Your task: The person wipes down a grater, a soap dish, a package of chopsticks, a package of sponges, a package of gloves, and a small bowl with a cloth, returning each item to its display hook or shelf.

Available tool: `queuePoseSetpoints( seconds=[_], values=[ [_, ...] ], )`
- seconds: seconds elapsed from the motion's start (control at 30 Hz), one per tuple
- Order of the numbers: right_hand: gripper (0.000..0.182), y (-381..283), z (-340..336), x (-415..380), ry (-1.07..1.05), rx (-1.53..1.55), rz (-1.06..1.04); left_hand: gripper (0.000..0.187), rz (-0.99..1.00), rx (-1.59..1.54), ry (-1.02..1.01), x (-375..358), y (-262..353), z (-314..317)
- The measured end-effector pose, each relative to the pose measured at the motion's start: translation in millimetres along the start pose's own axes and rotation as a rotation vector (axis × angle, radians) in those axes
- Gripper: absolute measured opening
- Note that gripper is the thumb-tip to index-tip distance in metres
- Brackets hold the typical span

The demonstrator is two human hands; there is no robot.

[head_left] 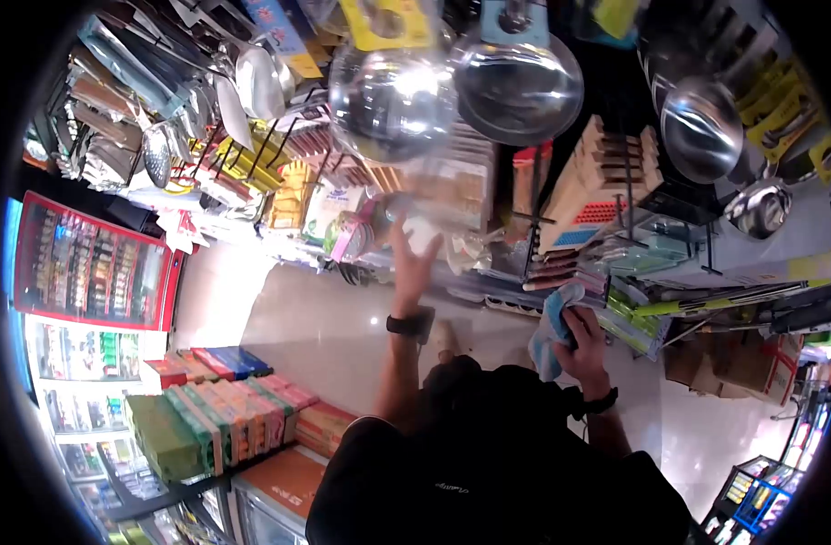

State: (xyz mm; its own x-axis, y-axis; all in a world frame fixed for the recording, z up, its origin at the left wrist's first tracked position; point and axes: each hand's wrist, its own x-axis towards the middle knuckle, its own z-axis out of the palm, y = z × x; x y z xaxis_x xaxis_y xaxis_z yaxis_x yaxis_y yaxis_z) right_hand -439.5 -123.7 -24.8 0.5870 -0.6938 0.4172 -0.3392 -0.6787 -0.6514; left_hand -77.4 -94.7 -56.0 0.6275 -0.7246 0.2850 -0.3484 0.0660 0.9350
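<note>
A brightly lit shop aisle with a pale, glossy floor [315, 311] runs between packed displays, with a red-framed glass-door drinks cabinet [97, 263] at far left. Stacked green, pink and orange cartons [229, 418] lie at lower left, and opened brown cardboard boxes [738, 363] sit on the right.

The person's left hand [415, 263], a black watch [410, 324] on its wrist, is stretched towards the shelf with its fingers spread, clenched on nothing visible. Blurred pale packages lie just beyond the fingertips; I cannot tell whether they touch. A pink-and-green round package [352, 238] is just beside this hand, to the left.

The right hand [586, 350], with a black wristband [600, 401], grasps a crumpled light-blue cloth [549, 334], which hangs in front of the lower shelf edge. Above, 2 shiny round metal utensils [518, 91] hang from yellow and pale-blue cards.
</note>
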Motion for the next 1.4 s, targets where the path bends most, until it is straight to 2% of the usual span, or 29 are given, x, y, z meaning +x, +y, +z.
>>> queuePoseSetpoints(
  seconds=[0.1, 0.13, 0.2, 0.3, 0.4, 0.43, 0.5, 0.57, 0.7, 0.77, 0.87, 0.9, 1.03, 1.17, 1.23, 1.33, 1.4],
  values=[
    [0.053, -28.0, 29.9, 11.8, 0.088, -0.01, 0.06, 0.076, 0.085, 0.029, -0.08, 23.9, -22.1, -10.1],
    [0.053, -34.2, 39.5, 13.9, 0.117, -0.041, 0.064, 0.064, 0.048, 0.023, -0.084, 28.8, -28.5, -9.0],
    [0.052, -46.9, 55.6, 16.4, 0.151, -0.092, 0.082, 0.052, 0.104, 0.01, -0.16, 39.6, -33.3, -13.8],
    [0.052, -63.7, 75.5, 20.2, 0.184, -0.113, 0.114, 0.047, 0.084, 0.062, -0.165, 46.7, -12.9, -18.4],
    [0.053, -74.8, 84.7, 22.7, 0.227, -0.088, 0.144, 0.044, -0.034, -0.052, -0.475, 55.9, 4.6, -25.0],
    [0.053, -77.6, 86.8, 22.5, 0.235, -0.082, 0.161, 0.046, -0.18, -0.228, -0.559, 53.1, 5.8, -21.3],
    [0.054, -82.6, 89.8, 21.3, 0.256, -0.07, 0.194, 0.041, -0.194, -0.5, -0.596, 52.7, 6.7, -11.1],
    [0.054, -86.6, 91.5, 20.6, 0.279, -0.058, 0.223, 0.039, -0.015, -0.536, -0.492, 47.9, 12.8, -0.9],
    [0.053, -96.0, 88.5, 27.1, 0.299, -0.076, 0.218, 0.048, -0.348, -0.502, -0.734, 49.4, 6.8, -5.5],
    [0.053, -100.1, 85.1, 29.9, 0.296, -0.095, 0.215, 0.045, -0.535, -0.534, -0.748, 44.7, 45.2, -18.2],
    [0.052, -105.8, 78.3, 37.6, 0.307, -0.109, 0.148, 0.038, -0.391, -0.612, -0.598, 26.8, 53.5, -24.3],
    [0.052, -107.9, 74.1, 41.9, 0.297, -0.118, 0.12, 0.035, -0.448, -0.545, -0.59, 21.9, 60.5, -29.7],
    [0.053, -117.9, 56.3, 63.7, 0.281, -0.139, 0.002, 0.042, -0.427, -0.574, -0.747, 6.3, 51.7, -43.7],
    [0.055, -132.7, 46.6, 87.6, 0.331, -0.148, -0.075, 0.035, -0.385, -0.488, -0.806, -3.4, 49.3, -45.8],
    [0.055, -137.7, 46.7, 100.4, 0.339, -0.289, -0.104, 0.034, -0.373, -0.419, -0.825, -7.3, 52.3, -44.4],
    [0.053, -137.9, 52.7, 114.0, 0.265, -0.325, -0.133, 0.035, -0.621, -0.58, -0.796, -14.5, 74.5, -43.7],
    [0.05, -149.3, 60.8, 117.8, 0.191, -0.391, -0.157, 0.036, -0.56, -0.644, -0.74, -24.3, 73.8, -44.2]
  ],
)
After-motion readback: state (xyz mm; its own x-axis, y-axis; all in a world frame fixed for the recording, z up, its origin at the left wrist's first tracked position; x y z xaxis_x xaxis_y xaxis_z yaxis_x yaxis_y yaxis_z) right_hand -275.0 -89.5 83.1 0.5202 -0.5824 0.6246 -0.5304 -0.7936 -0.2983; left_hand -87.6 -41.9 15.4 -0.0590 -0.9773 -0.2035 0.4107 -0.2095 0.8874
